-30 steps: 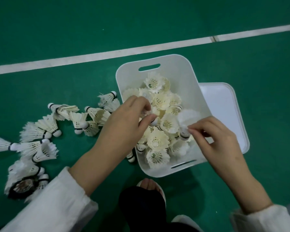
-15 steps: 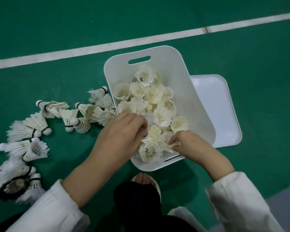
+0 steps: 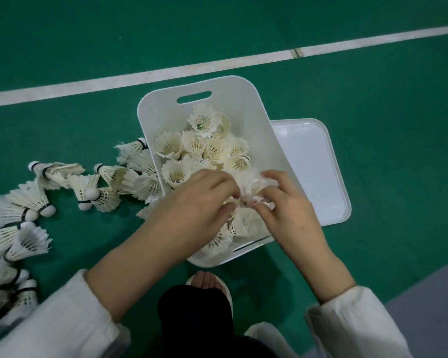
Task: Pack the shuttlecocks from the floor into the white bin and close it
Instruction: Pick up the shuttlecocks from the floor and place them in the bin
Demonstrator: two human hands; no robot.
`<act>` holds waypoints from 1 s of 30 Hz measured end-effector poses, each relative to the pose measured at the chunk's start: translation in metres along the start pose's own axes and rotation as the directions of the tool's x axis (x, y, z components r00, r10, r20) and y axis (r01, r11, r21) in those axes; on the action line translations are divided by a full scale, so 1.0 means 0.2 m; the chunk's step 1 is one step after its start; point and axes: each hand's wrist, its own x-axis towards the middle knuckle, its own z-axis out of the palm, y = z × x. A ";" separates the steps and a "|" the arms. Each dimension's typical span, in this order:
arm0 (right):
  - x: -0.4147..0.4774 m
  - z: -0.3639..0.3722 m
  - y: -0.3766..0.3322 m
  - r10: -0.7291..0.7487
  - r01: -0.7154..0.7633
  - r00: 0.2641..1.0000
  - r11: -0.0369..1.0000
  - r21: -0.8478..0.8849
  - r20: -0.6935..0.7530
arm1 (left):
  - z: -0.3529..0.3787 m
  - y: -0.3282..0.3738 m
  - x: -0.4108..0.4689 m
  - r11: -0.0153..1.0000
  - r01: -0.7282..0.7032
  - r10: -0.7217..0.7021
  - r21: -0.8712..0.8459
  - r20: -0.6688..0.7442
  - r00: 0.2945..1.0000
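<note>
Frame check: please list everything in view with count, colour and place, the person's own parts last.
white bin: one, white, open, on the floor, centre.
lid: one, white, on the floor beside the bin's right side.
binned shuttlecocks: a pile, cream-white, inside the bin.
loose shuttlecocks: over a dozen, white, on the floor left of the bin.
held shuttlecock: one, white, above the bin.
court line: one, white, beyond the bin.
floor: green.
slippered foot: one, white slipper, below the bin.
right hand: pinches the held shuttlecock.
left hand: curled fingers at it; grip unclear.
</note>
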 end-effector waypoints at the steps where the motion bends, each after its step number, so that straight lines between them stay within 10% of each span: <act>1: 0.01 0.00 0.03 0.086 -0.086 0.996 0.996 -0.035 0.002 | -0.03 -0.01 0.00 0.999 0.027 -0.027 0.025 -0.005 1.000; 15: 0.16 0.16 0.15 0.396 -0.267 0.867 0.881 -0.390 0.301 | -0.24 -0.32 -0.19 0.947 -0.045 -0.037 0.318 0.246 0.968; 22: 0.05 -0.04 -0.25 -0.056 0.080 0.987 0.984 -0.161 0.152 | -0.47 -0.43 -0.32 0.882 -0.200 0.032 0.426 0.369 0.929; 30: 0.10 0.26 -0.75 -0.483 0.540 0.789 0.840 -0.054 0.380 | -0.78 -0.69 -0.82 0.877 0.198 -0.311 0.438 0.203 0.929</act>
